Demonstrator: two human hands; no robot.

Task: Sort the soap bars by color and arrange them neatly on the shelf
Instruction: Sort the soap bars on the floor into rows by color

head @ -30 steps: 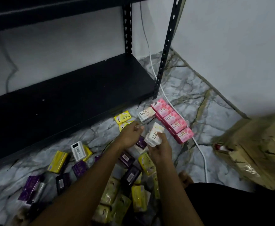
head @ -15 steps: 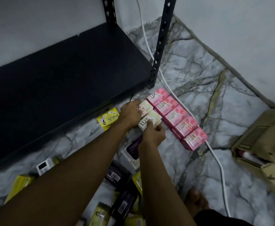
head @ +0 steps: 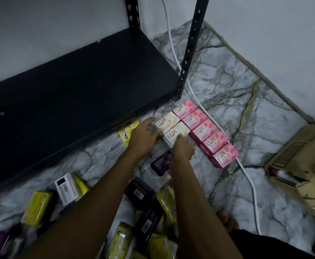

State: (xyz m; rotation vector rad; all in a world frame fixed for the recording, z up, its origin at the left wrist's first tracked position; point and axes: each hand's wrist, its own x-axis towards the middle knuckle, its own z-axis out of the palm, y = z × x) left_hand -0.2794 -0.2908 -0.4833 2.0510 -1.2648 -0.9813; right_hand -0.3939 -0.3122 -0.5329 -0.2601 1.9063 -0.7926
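While my left hand (head: 143, 136) rests with straightened fingers against the left end of the two white LUX soap bars (head: 169, 127), my right hand (head: 183, 149) presses its extended fingers down on the nearer one of the pair; neither hand curls around anything. Both white bars lie side by side on the grey marble floor (head: 227, 86), touching the row of five pink LUX soap bars (head: 205, 131), which runs diagonally just beside the white cable (head: 246, 171). One yellow soap pack (head: 126, 132) lies just left of my left hand, at the front edge of the black metal shelf (head: 78, 94), whose board is bare. Nearer me sits a loose heap of yellow and dark purple soap packs (head: 143, 217); I cannot count them, as my forearms cover part. Beyond the cable, bare marble stretches to the wall and the brown cardboard box (head: 302, 157) at the right.
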